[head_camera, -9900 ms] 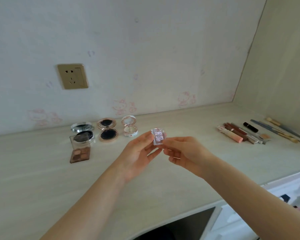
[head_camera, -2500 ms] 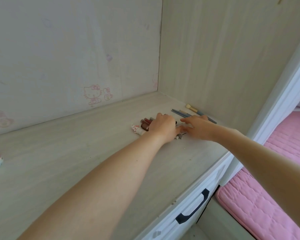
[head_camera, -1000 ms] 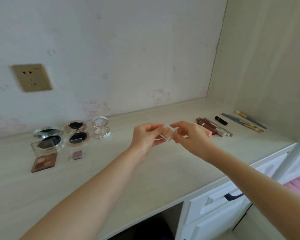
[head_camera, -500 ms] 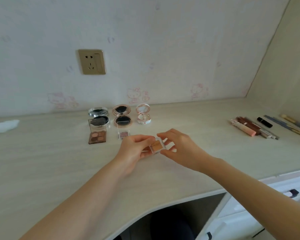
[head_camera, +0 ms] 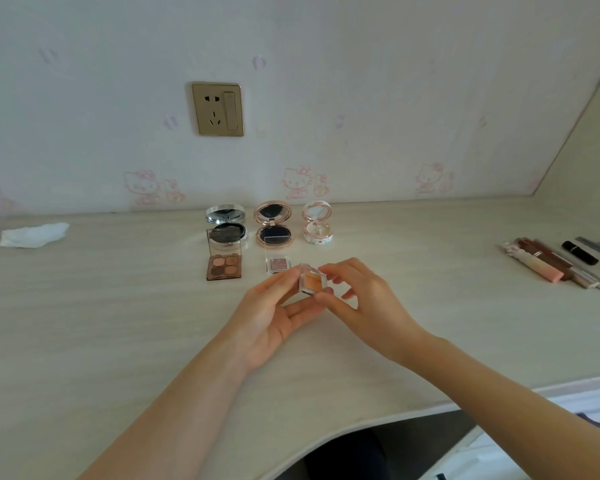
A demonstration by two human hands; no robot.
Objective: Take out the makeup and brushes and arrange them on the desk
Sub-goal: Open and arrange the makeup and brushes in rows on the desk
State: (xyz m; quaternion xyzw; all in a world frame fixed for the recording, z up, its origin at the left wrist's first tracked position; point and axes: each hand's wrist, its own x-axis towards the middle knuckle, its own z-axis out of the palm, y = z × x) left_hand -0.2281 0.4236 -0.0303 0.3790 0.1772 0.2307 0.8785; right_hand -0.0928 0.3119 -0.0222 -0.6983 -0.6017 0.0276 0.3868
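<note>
The tabletop (head_camera: 118,323) looks like pale, matt wood-grain laminate. The small case (head_camera: 311,285) is clear glossy plastic around an orange powder pan. One compact (head_camera: 226,216) shines like chrome; the tissue (head_camera: 32,234) is soft, crumpled white paper. The socket (head_camera: 218,109) has a brushed gold finish.
</note>
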